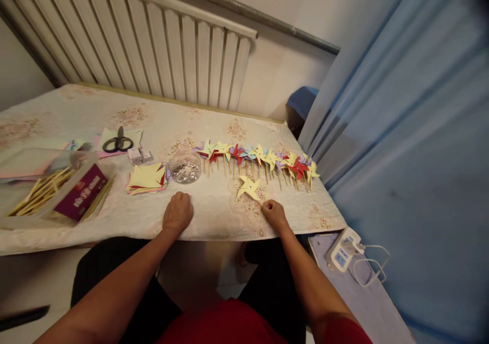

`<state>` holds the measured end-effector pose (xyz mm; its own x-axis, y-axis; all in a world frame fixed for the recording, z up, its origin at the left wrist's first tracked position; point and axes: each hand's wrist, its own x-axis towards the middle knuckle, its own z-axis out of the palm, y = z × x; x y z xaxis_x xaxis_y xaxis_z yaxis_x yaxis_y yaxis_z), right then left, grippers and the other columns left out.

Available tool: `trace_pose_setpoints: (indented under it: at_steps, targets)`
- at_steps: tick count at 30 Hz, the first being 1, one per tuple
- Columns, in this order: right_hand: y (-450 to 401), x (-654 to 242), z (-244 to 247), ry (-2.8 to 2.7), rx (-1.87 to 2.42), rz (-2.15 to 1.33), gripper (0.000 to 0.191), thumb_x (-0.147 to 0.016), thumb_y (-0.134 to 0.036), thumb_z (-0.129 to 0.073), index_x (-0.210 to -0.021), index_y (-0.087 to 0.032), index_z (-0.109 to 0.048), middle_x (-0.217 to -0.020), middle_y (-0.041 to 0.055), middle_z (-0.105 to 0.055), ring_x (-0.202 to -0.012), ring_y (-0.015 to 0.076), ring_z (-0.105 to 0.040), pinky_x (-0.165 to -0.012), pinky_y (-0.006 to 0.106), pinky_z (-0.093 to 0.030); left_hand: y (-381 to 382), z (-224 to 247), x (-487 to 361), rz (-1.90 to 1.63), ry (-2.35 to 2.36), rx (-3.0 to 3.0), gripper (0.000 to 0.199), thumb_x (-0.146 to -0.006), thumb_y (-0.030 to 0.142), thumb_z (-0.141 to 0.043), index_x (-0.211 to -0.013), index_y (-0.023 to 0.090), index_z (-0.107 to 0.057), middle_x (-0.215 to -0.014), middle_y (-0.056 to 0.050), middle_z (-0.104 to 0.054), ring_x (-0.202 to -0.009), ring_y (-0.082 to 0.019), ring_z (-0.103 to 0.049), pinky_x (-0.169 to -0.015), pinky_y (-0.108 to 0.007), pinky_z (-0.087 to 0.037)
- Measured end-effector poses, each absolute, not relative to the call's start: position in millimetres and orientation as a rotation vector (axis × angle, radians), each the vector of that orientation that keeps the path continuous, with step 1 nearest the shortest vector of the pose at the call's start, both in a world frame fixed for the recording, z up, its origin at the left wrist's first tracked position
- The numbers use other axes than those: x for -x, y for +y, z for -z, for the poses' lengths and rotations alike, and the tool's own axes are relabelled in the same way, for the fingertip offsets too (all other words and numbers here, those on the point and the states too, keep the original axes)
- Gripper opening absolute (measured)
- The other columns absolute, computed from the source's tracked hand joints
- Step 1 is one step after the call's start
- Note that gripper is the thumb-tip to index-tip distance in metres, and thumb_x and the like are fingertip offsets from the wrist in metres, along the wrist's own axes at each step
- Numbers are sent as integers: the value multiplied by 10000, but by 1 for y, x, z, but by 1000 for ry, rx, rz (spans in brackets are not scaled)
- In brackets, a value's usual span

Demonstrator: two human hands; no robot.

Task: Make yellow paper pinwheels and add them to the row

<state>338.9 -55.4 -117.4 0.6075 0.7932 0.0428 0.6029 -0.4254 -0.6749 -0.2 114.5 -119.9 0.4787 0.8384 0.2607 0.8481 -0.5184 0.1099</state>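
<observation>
From the head view, here's the left hand point(179, 211) on the flowered tablecloth point(214, 216), fingers curled together into a loose fist, just below a round dish point(185, 169) of small shiny bits. Over to the right hand point(273, 214), fingers drawn in together, right by the lower tip of a yellow pinwheel point(248, 187); whether they're clamped on its stick, I can't tell. That pinwheel lies in front of a row of pinwheels point(260, 154), while paper squares point(147, 177) sit stacked left of the dish.
</observation>
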Motion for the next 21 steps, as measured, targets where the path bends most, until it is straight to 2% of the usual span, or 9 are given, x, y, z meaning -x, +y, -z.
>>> trace_pose_setpoints:
  at_steps: [5,12,21]
  targets:
    - [-28,-296,116,-928,2066,-381,112,-715,-277,-553,-643,-201,-594,-621,-14,-597,-604,149,-519,-610,245,-377,113,117,-1,434,-1543,2681,192,-921,171,-421,-920,153,-612,-993,-152,-594,-982,-288,-550,-871,-402,-443]
    - [37,-240,110,-738,2084,-342,126,-765,-226,-507,-693,-205,-608,-718,19,-659,-720,179,-591,-686,242,-420,112,119,0,414,-1542,2678,181,-923,168,-430,-910,157,-610,-991,-135,-602,-981,-272,-561,-866,-383,-443]
    - [120,-194,99,-616,2099,-365,201,-819,-204,-476,-855,-191,-673,-877,82,-725,-845,222,-646,-748,266,-454,108,118,1,434,-1549,2694,151,-915,141,-445,-893,177,-591,-970,-121,-588,-968,-262,-559,-865,-378,-439]
